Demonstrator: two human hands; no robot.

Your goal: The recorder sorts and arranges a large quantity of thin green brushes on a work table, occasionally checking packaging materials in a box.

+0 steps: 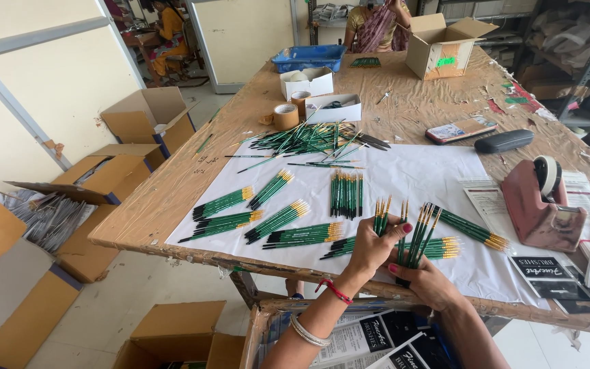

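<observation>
Far left, open cardboard boxes sit on the floor beside the table, one holding a grey heap of stuff too blurred to name. The wooden table is wrapped in clear tape, with a white sheet spread over its middle.

On the sheet's left part lie small bundles of green paintbrushes, tips pointing up-right, each bundle apart from the next. Behind them a loose pile of brushes spills off the sheet's far edge. A tape roll and two small white boxes stand beyond that, then a blue tray. One upright-lying bundle rests mid-sheet.

At the near edge, the left hand is clenched around a few green brushes, bristles fanned upward; red thread and silver bangles are on that wrist. Just beside it, the right hand grasps a thicker bunch of brushes, also upright, handles down in the fist. Both bunches are held above the sheet's front edge, over flat bundles lying there.

Further right: a slanted bundle, printed paper sheets, a red tape dispenser, a dark case, black printed cards. An open carton stands at the far end, where another person sits.
</observation>
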